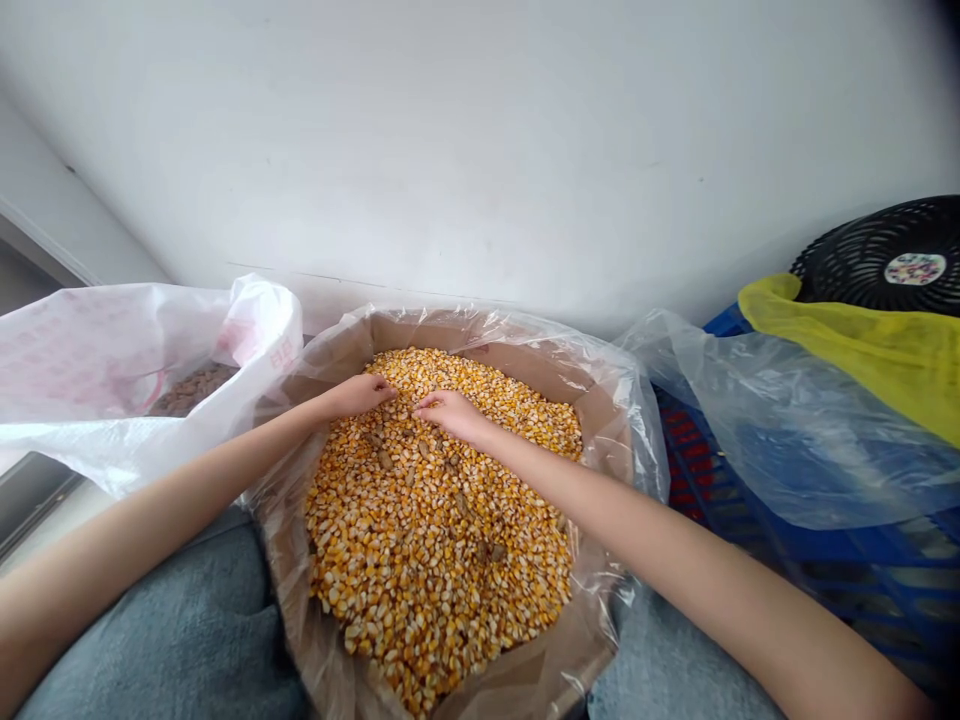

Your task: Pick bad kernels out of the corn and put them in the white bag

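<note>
Yellow and white corn kernels [442, 520] fill a large sack [525, 675] lined with a clear plastic bag [649, 440]. Above the far part of the corn, my left hand [361, 395] has its fingers pinched together, and whatever is in them is too small to name. Close by on the right, my right hand [455, 416] is also closed in a pinch over the kernels; its fingertips point toward the left hand. Several brownish elongated pieces [385, 458] and darker lumps [491, 551] lie scattered on the corn between and below the hands.
A white woven sack [150, 350] with small brown pieces [196, 388] stands at the left. On the right are a blue plastic crate [847, 560], clear plastic sheeting [810, 430], yellow mesh [862, 340] and a black fan cover [892, 250]. A white wall [480, 150] rises behind.
</note>
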`<state>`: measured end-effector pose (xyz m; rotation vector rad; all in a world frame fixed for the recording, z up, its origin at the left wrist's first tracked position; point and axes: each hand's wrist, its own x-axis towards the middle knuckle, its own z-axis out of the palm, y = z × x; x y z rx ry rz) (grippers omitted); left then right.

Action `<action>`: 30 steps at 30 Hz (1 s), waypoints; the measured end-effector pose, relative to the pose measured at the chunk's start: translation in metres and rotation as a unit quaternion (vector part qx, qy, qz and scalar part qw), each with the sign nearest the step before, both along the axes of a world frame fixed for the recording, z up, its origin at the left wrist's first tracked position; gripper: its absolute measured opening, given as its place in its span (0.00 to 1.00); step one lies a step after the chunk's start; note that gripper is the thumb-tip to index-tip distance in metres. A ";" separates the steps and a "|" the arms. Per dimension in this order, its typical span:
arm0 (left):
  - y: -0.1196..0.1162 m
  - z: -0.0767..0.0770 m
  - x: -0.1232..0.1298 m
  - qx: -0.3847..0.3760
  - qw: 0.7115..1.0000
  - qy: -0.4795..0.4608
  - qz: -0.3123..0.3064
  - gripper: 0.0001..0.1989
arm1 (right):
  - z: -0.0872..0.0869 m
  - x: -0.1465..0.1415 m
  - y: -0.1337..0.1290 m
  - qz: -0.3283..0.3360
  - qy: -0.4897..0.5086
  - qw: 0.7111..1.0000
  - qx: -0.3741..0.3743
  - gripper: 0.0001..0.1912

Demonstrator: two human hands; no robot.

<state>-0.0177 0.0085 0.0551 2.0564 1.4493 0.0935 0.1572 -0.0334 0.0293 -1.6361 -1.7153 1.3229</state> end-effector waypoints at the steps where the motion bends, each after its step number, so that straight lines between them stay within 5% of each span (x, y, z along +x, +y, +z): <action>1: 0.000 0.001 0.000 -0.038 0.997 -0.057 0.031 0.14 | 0.001 0.001 0.000 -0.015 0.046 0.998 -0.040 0.10; 3: -0.001 0.005 0.000 -0.154 0.964 -0.201 0.085 0.14 | 0.002 0.003 -0.002 -0.030 0.150 0.982 -0.109 0.10; 6: -0.003 0.013 0.002 -0.296 0.850 -0.419 0.122 0.09 | 0.005 0.007 -0.005 -0.022 0.302 0.934 -0.191 0.07; 8: -0.004 0.020 0.004 -0.318 0.795 -0.499 0.135 0.06 | 0.007 0.008 -0.007 -0.004 0.377 0.896 -0.236 0.06; 10: -0.005 0.025 0.004 -0.313 0.780 -0.521 0.150 0.06 | 0.011 0.009 -0.007 0.012 0.426 0.867 -0.259 0.06; 16: -0.006 0.022 0.003 -0.266 0.821 -0.480 0.156 0.09 | 0.010 0.007 -0.008 0.024 0.425 0.871 -0.245 0.13; 19: -0.005 0.016 0.003 -0.187 0.911 -0.352 0.111 0.13 | 0.005 0.011 -0.007 0.005 0.346 0.917 -0.199 0.18; 22: -0.006 0.015 0.002 -0.041 0.993 -0.108 -0.020 0.14 | 0.005 0.021 -0.005 0.013 0.183 0.978 -0.095 0.13; 26: -0.008 0.019 0.000 0.046 0.971 0.161 -0.168 0.16 | 0.011 0.036 -0.004 0.116 -0.018 0.988 0.104 0.09; 30: -0.011 0.019 0.000 0.036 0.951 0.232 -0.200 0.15 | 0.008 0.038 -0.010 0.202 -0.191 0.945 0.173 0.12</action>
